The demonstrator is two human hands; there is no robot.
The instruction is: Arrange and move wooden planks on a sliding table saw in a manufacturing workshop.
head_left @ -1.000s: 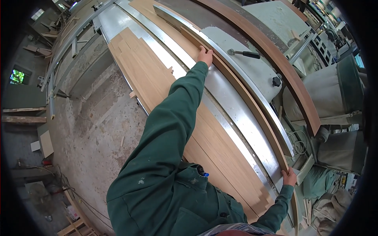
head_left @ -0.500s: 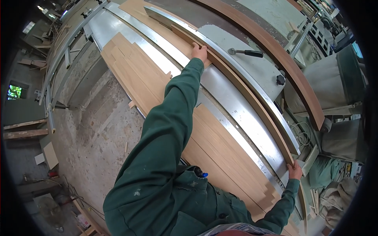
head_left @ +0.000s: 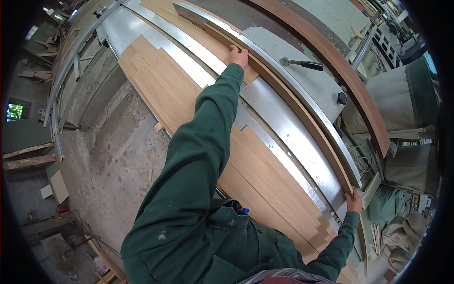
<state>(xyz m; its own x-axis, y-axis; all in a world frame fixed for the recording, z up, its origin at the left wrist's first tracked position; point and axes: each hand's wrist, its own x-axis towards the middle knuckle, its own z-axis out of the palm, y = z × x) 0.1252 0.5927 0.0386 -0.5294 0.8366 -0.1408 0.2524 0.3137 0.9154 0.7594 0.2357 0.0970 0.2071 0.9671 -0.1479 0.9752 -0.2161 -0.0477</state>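
Wooden strip stands on edge along the near side of the metal fence, its long axis following it; whether they touch is hard to make out. Left hand pinches the strip toward the fence's far end, right hand beside its near end.

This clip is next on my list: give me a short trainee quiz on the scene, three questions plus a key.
1. Which hand on the narrow board is nearer the picture's top?
2. True or false: the black-handled tool lies between the narrow board and the person.
3. Fill in: the lobed knob near that tool is coloured ____.

Key:
1. The left hand.
2. False; it lies on the pale plate beyond the metal fence.
3. Black.
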